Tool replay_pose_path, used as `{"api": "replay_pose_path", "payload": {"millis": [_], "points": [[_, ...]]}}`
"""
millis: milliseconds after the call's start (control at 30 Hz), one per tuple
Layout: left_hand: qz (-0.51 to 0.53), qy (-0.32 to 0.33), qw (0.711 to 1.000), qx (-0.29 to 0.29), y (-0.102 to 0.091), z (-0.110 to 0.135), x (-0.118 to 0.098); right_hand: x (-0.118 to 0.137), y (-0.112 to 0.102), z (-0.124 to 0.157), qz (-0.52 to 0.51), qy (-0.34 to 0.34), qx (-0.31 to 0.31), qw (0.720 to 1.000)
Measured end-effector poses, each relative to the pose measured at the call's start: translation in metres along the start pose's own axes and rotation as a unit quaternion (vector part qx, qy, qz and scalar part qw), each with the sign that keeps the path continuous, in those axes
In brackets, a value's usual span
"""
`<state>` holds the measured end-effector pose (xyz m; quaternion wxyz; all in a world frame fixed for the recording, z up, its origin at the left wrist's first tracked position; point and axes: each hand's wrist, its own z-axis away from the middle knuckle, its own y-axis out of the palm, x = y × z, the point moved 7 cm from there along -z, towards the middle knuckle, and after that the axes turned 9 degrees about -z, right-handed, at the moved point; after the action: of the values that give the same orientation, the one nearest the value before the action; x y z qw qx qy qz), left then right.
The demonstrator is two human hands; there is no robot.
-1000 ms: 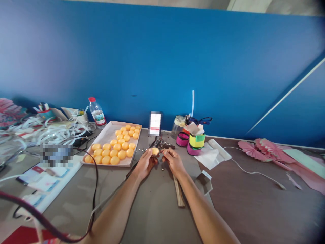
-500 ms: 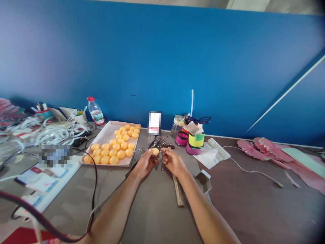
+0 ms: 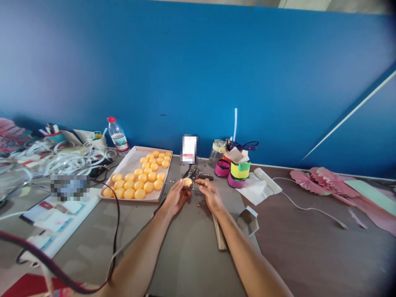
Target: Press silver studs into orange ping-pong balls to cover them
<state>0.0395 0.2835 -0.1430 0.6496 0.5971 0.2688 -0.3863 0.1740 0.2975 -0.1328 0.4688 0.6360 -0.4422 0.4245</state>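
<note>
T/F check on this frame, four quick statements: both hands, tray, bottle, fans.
1. The left hand holds a yellow round piece in its grip. True.
2. The right hand rests on the tray. False: it is close beside the yellow round piece, over the table, to the right of the tray.
3. The water bottle behind the tray has a blue cap. False: the cap is red.
4. Pink paper fans lie at the right end of the table. True.
</note>
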Motion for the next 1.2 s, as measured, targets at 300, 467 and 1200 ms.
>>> {"api": "replay_pose_path", "payload": {"millis": [300,467,1200], "points": [[0.016,0.028,0.999,-0.002,0.001,-0.002,-0.002,0.037,0.014,0.013,0.368,-0.041,0.152,0.916],[-0.004,0.017,1.0,0.001,-0.001,-0.001,-0.001,0.02,0.028,0.021,0.488,-0.025,0.223,0.844],[-0.02,-0.016,0.998,0.054,0.011,0.004,0.003,0.019,0.011,0.007,-0.205,0.123,0.002,0.971]]}}
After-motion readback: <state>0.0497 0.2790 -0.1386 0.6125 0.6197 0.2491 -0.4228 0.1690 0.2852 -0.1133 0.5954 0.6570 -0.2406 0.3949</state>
